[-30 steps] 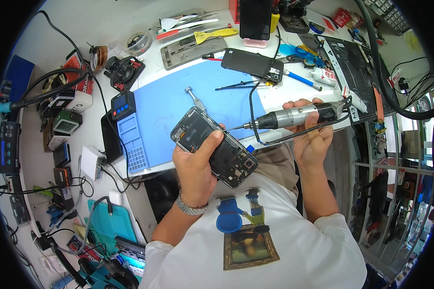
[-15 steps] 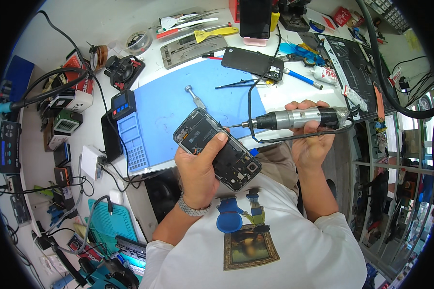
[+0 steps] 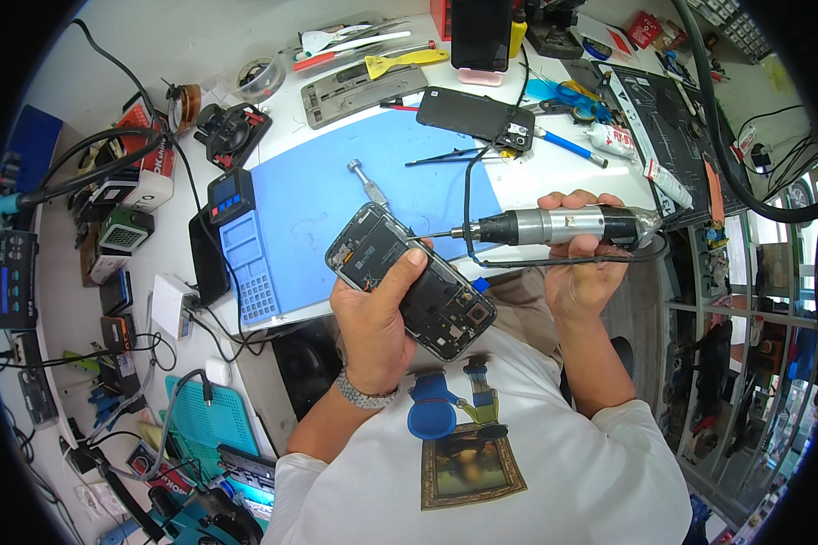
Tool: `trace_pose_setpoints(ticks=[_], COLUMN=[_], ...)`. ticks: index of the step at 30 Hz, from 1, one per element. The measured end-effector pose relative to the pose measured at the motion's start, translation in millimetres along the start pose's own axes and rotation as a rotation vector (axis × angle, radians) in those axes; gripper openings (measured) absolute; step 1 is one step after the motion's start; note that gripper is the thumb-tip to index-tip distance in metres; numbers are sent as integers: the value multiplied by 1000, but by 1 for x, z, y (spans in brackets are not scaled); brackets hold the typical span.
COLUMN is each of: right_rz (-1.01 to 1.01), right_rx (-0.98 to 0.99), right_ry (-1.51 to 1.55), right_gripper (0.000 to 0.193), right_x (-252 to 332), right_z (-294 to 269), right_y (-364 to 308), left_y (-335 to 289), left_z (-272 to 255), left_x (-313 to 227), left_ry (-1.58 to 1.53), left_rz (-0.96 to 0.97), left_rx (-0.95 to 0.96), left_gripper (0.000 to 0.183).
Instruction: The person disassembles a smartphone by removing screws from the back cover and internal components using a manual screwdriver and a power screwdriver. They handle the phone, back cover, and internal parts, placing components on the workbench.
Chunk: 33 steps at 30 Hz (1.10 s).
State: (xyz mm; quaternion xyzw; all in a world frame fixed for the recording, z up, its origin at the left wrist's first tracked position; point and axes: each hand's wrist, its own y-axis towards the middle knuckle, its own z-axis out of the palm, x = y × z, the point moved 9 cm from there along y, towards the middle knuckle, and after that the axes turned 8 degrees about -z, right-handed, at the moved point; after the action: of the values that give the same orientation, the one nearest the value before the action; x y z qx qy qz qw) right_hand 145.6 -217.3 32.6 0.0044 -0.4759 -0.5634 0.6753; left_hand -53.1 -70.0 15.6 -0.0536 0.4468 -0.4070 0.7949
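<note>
My left hand (image 3: 379,313) is closed round an opened smartphone (image 3: 454,309), its thumb pressed along the inside by the battery (image 3: 378,250). The phone's back is off, so circuit parts and a camera module show, and it is tilted over the table's front edge. My right hand (image 3: 583,282) grips a silver and black rotary tool (image 3: 550,226) with a cable looping round it. Its thin bit points left and reaches the phone's upper right edge; whether it touches is too small to tell. A metal screwdriver-like tool (image 3: 368,184) lies on the mat just beyond.
A blue work mat (image 3: 309,182) covers the table's middle. Beyond it lie a detached black phone back (image 3: 463,116), tweezers (image 3: 445,159), a blue pen-like tool (image 3: 571,148) and glue tubes (image 3: 613,140). At the left stand a small meter (image 3: 232,195) and cables.
The phone has shifted very slightly, and the rotary tool's bit has moved a little left along its edge. Both hands keep their hold.
</note>
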Motion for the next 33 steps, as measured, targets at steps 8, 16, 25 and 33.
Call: trace_pose_setpoints(ticks=[8,16,25,33], right_rz=[1,-126,105,186], right_rx=[-20,-53,-354,-257], right_ry=[-2,-179,-279,-64], right_gripper=[58,46,43,35], right_x=[0,4,13,-2], right_z=[-2,-10,-58,-45], right_y=[-2,16,42,15], left_y=[3,-11,2,10], left_z=[-7,6,-2,-2], left_x=[5,7,-3,6], left_ry=[23,129,3,9], left_rz=[-16,-17,52,30], left_rx=[-14,-11,6,11], left_gripper=[24,27,28,29])
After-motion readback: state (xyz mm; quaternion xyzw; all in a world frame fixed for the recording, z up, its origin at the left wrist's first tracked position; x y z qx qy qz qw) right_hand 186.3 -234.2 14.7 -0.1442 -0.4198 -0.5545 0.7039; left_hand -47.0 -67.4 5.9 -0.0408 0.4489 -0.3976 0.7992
